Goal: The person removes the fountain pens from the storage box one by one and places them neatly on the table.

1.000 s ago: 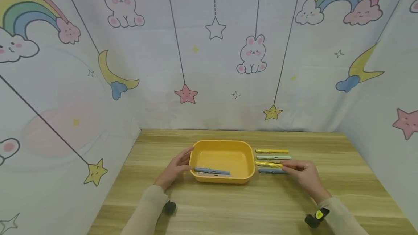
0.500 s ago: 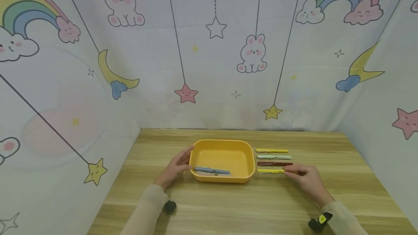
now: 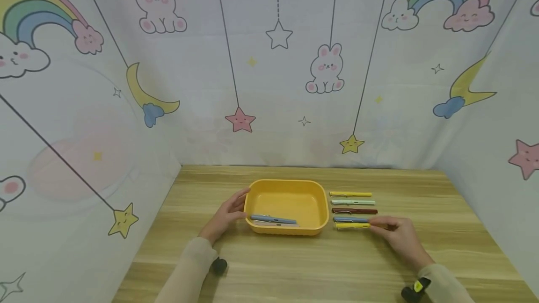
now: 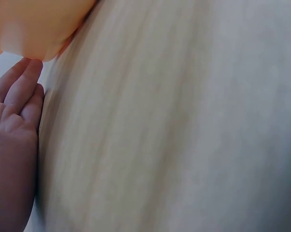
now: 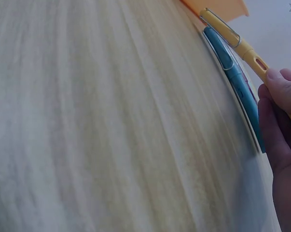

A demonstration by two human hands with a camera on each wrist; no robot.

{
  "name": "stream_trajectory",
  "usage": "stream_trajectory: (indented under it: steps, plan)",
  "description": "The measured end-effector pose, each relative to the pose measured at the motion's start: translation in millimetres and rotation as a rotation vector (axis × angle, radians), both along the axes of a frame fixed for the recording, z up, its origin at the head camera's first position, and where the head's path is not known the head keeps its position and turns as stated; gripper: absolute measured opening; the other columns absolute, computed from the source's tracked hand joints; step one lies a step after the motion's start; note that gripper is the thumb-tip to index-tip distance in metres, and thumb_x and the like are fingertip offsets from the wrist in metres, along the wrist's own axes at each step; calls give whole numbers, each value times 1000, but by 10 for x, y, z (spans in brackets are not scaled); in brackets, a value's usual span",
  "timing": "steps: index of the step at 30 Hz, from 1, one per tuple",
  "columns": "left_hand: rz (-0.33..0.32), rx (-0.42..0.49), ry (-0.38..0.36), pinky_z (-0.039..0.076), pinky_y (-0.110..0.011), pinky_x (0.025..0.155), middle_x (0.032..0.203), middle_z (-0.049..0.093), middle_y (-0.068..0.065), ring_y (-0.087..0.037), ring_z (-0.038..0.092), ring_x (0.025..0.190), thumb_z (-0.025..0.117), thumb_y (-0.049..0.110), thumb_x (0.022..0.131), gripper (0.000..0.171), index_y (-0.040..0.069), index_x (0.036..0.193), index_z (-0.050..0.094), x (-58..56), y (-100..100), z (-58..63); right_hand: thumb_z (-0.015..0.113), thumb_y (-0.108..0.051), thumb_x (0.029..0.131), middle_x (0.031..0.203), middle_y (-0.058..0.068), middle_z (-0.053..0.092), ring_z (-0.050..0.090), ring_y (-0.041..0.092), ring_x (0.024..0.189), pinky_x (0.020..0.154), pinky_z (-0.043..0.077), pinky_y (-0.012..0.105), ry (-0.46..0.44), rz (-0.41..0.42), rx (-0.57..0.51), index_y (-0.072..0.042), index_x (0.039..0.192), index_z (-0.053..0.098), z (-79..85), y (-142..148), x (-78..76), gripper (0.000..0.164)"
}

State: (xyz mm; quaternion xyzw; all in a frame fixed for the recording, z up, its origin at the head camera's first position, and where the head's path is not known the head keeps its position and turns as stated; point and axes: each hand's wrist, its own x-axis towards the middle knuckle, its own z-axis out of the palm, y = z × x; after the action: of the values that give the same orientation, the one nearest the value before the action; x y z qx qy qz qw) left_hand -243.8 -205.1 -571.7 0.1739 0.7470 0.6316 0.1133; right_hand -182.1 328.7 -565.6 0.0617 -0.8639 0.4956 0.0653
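My right hand (image 3: pixel 397 237) pinches a yellow pen (image 3: pixel 353 226) by its right end between thumb and fingers. In the right wrist view, this yellow pen (image 5: pixel 242 48) is raised off the table, beside a blue pen (image 5: pixel 237 82) that lies there. Seen from the head, the blue pen (image 3: pixel 350 219) is just behind the held one. My left hand (image 3: pixel 225 216) rests against the left side of a yellow plastic box (image 3: pixel 286 231), fingers fairly straight. Its fingertips touch the box wall (image 4: pixel 44 34) in the left wrist view. Inside the box lie a blue pen (image 3: pixel 273 219) and a pale pen (image 3: pixel 278 224).
Behind the blue pen on the table, a dark red pen (image 3: pixel 355 211), a light green pen (image 3: pixel 353 202) and another yellow pen (image 3: pixel 351 194) lie in a row, right of the box. A patterned cloth wall (image 3: pixel 286 148) stands behind the wooden table (image 3: pixel 294 268).
My right hand has carried the yellow pen from above the dark red pen, across the blue one, to its near side. The dark red and blue pens are uncovered. The left hand stays put.
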Motion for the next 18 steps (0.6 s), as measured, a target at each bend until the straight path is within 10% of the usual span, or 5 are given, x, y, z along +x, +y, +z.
stream_trajectory:
  steps: [18]
  plan:
    - [14, 1, -9, 31, -57, 123, 167, 38, -17, -38, 43, 150, 66, 7, 100, 72, 23, 164, 37, 16, 12, 12, 88, -1, 80, 98, 4, 81, 71, -2, 91, 78, 55, 11, 225, 67, 138, -16, 96, 85, -128, 24, -2, 23]
